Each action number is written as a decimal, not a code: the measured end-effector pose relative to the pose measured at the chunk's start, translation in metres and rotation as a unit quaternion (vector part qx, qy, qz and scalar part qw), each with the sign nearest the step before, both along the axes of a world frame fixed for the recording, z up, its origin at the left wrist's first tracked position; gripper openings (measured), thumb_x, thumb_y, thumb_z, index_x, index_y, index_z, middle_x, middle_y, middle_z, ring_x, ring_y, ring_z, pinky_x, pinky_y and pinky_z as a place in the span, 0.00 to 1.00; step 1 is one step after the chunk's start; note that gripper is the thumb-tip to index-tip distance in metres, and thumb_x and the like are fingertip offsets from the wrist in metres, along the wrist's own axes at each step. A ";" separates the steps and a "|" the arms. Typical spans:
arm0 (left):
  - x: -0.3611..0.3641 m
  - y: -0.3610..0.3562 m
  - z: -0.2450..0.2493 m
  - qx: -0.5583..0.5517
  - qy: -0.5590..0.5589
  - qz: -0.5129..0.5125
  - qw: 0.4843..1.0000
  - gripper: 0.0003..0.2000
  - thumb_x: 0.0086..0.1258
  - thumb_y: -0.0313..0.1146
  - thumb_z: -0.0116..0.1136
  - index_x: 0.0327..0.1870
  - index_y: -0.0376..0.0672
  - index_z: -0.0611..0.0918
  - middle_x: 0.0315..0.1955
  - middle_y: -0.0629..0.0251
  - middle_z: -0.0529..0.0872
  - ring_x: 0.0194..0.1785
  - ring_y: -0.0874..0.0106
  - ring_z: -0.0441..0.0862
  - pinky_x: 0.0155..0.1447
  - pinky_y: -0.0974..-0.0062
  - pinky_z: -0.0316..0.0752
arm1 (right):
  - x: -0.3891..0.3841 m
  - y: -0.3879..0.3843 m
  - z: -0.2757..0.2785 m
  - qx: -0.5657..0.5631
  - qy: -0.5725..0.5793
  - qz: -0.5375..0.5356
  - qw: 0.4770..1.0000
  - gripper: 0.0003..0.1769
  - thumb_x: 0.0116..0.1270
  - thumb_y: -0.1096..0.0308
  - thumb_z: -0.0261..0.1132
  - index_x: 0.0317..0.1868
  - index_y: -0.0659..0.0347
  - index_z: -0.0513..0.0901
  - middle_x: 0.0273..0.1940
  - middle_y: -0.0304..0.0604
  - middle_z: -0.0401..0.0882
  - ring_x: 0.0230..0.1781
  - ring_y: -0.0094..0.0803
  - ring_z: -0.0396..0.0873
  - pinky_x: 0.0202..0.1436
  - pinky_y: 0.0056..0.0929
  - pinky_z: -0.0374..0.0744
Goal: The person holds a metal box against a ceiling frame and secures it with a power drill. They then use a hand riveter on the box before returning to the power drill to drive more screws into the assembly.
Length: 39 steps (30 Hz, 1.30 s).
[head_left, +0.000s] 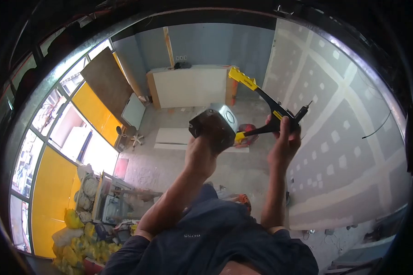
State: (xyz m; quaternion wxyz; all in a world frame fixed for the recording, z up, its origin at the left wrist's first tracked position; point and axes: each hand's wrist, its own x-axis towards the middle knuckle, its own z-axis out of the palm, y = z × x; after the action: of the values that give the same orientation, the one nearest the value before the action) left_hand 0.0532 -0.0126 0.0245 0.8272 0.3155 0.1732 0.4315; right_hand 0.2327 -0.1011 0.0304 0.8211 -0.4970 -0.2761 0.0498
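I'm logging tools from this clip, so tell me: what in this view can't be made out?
Head view:
1. Fingers of the left hand: hidden behind the metal piece it grips.
2. Lettering on the yellow-and-black tool in the right hand: too small.
3. Yellow bags, lower left: contents blurred, partly cut off by the dark lens rim.
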 end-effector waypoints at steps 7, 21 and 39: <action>-0.019 0.010 0.030 0.110 -0.060 0.071 0.990 0.17 0.81 0.37 0.53 0.66 0.41 0.74 0.57 0.58 0.83 0.55 0.62 0.86 0.55 0.55 0.87 | -0.002 -0.027 -0.008 -0.019 -0.009 0.005 1.000 0.18 0.79 0.63 0.59 0.60 0.66 0.73 0.43 0.47 0.84 0.38 0.34 0.86 0.45 0.32 0.85; -0.019 0.039 0.069 0.116 -0.148 0.025 0.982 0.23 0.81 0.51 0.47 0.70 0.51 0.71 0.60 0.63 0.81 0.64 0.66 0.80 0.66 0.58 0.79 | -0.011 -0.052 0.002 -0.049 0.022 0.008 0.999 0.25 0.78 0.56 0.60 0.67 0.63 0.72 0.39 0.43 0.83 0.29 0.27 0.82 0.26 0.22 0.77; -0.002 0.043 0.071 0.119 -0.081 0.019 0.989 0.23 0.76 0.49 0.57 0.65 0.45 0.76 0.57 0.60 0.83 0.62 0.63 0.81 0.69 0.59 0.77 | -0.046 -0.046 0.000 -0.037 -0.059 0.191 0.979 0.23 0.79 0.66 0.57 0.69 0.63 0.64 0.42 0.42 0.81 0.28 0.18 0.79 0.22 0.17 0.76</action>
State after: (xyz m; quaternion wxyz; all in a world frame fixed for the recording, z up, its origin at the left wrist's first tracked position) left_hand 0.0508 0.0307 0.0959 0.7866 0.3725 0.0587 0.4889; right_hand 0.1865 -0.1470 0.0304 0.7596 -0.4675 -0.4119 0.1868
